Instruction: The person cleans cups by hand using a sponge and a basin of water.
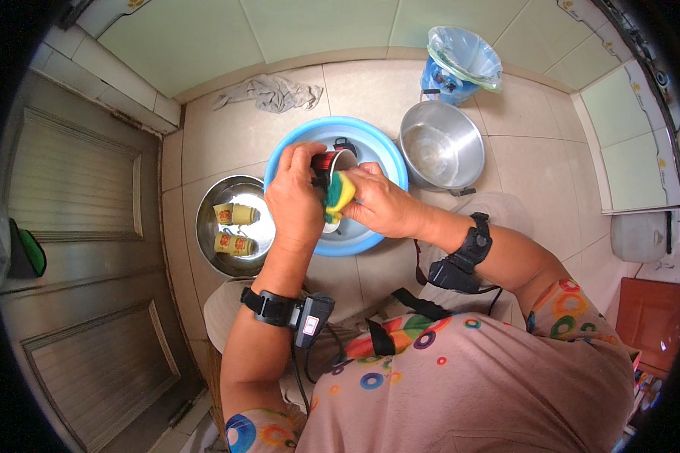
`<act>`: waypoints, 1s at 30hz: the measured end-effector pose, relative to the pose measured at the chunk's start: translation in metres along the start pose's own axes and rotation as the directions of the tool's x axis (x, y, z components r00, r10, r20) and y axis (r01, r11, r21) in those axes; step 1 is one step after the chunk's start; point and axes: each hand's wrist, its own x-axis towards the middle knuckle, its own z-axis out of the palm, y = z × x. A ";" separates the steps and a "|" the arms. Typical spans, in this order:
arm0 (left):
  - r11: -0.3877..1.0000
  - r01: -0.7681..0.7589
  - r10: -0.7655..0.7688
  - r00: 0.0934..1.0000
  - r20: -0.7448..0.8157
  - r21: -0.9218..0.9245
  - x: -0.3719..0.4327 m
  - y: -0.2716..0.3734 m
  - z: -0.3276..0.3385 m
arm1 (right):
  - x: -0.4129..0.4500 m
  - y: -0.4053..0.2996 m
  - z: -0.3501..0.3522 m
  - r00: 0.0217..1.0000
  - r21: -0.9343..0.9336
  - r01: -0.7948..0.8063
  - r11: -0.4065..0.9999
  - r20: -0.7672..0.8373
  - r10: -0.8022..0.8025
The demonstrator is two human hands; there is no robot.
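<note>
My left hand (296, 189) grips a red-and-black cup (324, 161) with a white interior, tilted above the blue plastic basin (394, 170). Between the fingers of my right hand (382, 201) is a yellow and green scouring sponge (340, 195), held close against the cup's open side. Behind the cup, a dark item (344, 144) with red on it lies in the basin; its full shape is hidden. A white rim (331, 227) shows below the sponge, mostly covered by my hands.
Left of the basin, a steel bowl (204, 240) holds several yellow cups (234, 243) with red markings. An aluminium pot (442, 144) stands at the right, before a bag-lined bin (463, 62). A grey cloth (275, 93) lies on the tiled floor near the cabinets. A door (85, 170) is at far left.
</note>
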 end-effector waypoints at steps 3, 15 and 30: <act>0.991 0.128 -0.127 0.991 0.030 -0.027 -0.002 -0.009 0.005 | -0.004 0.008 0.005 0.982 -0.284 0.182 0.941 0.091 -0.163; 0.782 0.486 -0.465 0.872 0.155 -0.391 -0.001 -0.010 0.002 | 0.000 0.003 0.006 0.992 -0.269 0.123 0.955 0.048 -0.114; 0.951 0.181 -0.204 0.977 -0.066 -0.252 0.008 -0.006 -0.027 | 0.019 0.007 -0.011 0.873 -0.383 0.484 0.787 0.150 -0.464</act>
